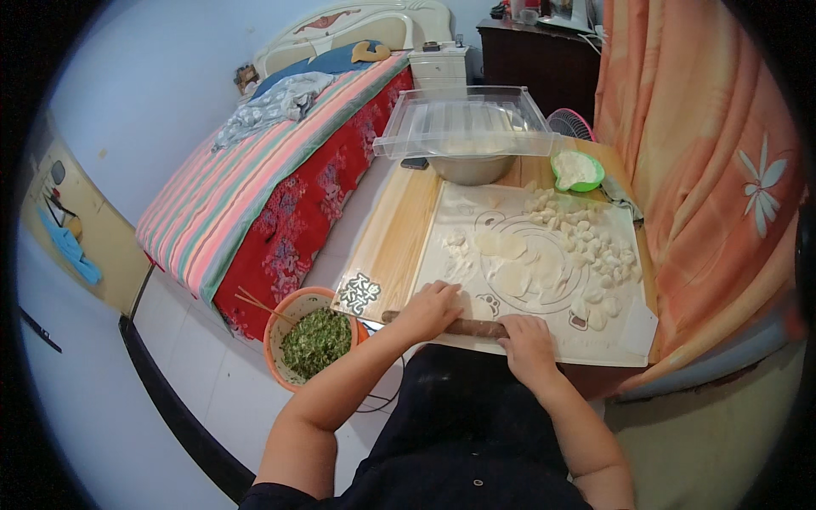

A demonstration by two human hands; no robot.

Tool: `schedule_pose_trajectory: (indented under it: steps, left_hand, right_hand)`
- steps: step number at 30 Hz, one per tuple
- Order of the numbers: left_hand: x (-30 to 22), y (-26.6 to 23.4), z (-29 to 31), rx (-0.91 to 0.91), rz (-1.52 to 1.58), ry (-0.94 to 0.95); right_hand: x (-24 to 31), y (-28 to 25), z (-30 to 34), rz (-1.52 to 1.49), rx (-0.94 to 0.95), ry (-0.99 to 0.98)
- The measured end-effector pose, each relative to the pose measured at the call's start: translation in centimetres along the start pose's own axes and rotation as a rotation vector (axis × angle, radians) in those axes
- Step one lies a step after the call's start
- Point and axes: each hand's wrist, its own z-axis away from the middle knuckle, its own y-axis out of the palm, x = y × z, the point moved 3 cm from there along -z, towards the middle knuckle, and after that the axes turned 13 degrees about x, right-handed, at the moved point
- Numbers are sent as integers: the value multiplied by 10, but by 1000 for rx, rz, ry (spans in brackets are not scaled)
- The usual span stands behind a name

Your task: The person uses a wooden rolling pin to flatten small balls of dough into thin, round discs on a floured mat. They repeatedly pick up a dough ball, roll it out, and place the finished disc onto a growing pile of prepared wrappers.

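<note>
A dark wooden rolling pin (477,328) lies across the near edge of the pale pastry mat (544,338). My left hand (431,309) curls over it towards its left end, and my right hand (526,342) closes on its right end. Whatever dough may be under the pin is hidden. Just beyond it, thin round dough wrappers (512,277) lie flat, some overlapping. To their right, many small dough pieces (602,255) are spread over the mat, with a few flattened discs (597,314) nearer to me. Loose flour (459,255) dusts the mat's left side.
At the table's far end, a clear plastic drawer (465,127) rests over a metal bowl (473,169). Beside it stands a green bowl of flour (577,170). An orange tub of chopped green filling (316,343) with chopsticks sits low at left. An orange curtain (697,170) borders the right side.
</note>
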Motion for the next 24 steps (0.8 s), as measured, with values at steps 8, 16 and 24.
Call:
schedule_pose_trajectory:
  steps: [8,16,24]
  left_hand:
    - [6,7,-47,328,31,-86]
    - [-23,9,-55,193,-164,74]
    - [-21,-26,-99,28,-376,126]
  right_hand:
    - [0,-11,8,107,-167,-151]
    - [-39,-28,26,139,-217,-132]
    - [-54,-24,30,60,-216,-129]
